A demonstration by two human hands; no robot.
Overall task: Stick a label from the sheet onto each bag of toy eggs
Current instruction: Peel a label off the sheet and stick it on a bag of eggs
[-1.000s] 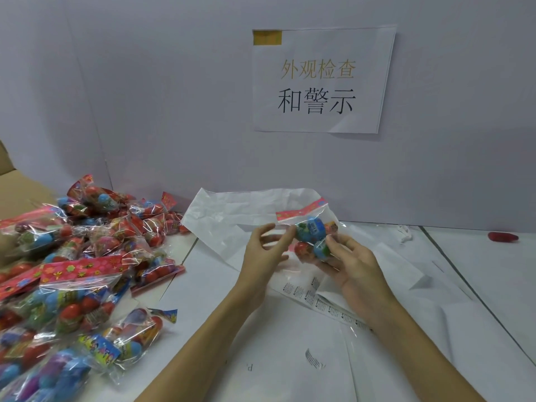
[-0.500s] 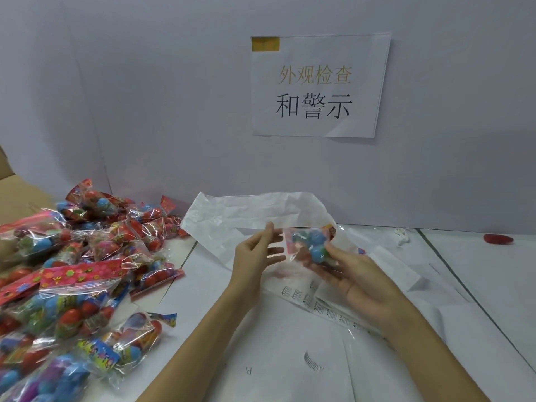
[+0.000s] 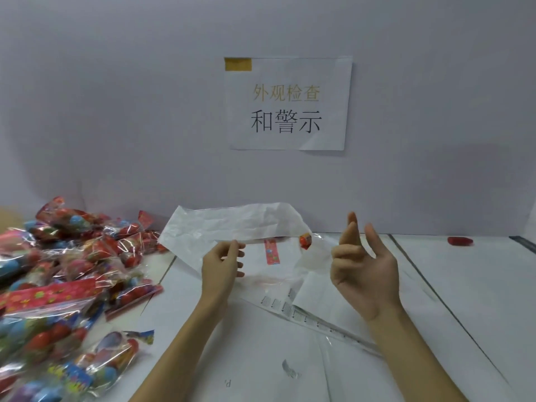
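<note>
The right hand (image 3: 364,264) has let go: its fingers now spread upward, empty. The clear bag of coloured toy eggs (image 3: 304,240), motion-blurred, sits beyond it, beside the crumpled white label sheet (image 3: 220,227). The left hand (image 3: 222,266), fingers loosely curled, hovers before that sheet.

Glossy, crinkled clear plastic bags (image 3: 58,285) beside creased matt white paper (image 3: 232,224) on a smooth white table (image 3: 464,285)
</note>
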